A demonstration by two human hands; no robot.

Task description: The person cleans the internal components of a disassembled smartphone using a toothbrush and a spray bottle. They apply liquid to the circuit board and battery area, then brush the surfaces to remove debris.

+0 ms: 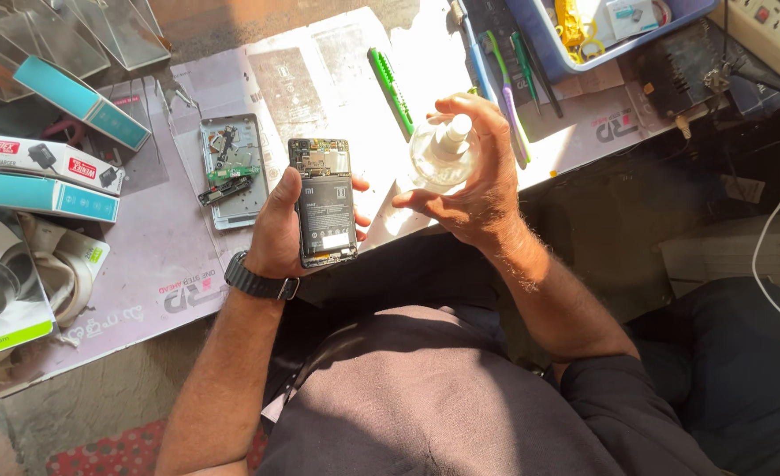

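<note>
Holding an opened smartphone (324, 202) face down, the left hand (277, 231) cradles it from beneath, thumb and fingers wrapped around both long edges; a dark wristwatch (260, 282) sits on that wrist. The phone's back cover is off, exposing the black battery and the circuit board at its far end. It looks light and stiff but fragile, and is best gripped by the side frame, clear of the exposed board. To the right, the right hand (473, 181) grasps a small clear dispenser bottle (443, 152) with a white nozzle, fingers curled around its body; the smooth plastic is probably slippery, so the round body is the safe place to grip. Just beyond the phone, a grey phone frame (231, 172) holding loose parts lies on the printed work mat (187, 256). A green tool (391, 88) and toothbrushes (504, 92) lie farther off. At far right stands a blue tray (544, 40); boxed accessories (46, 163) are stacked at left.
</note>
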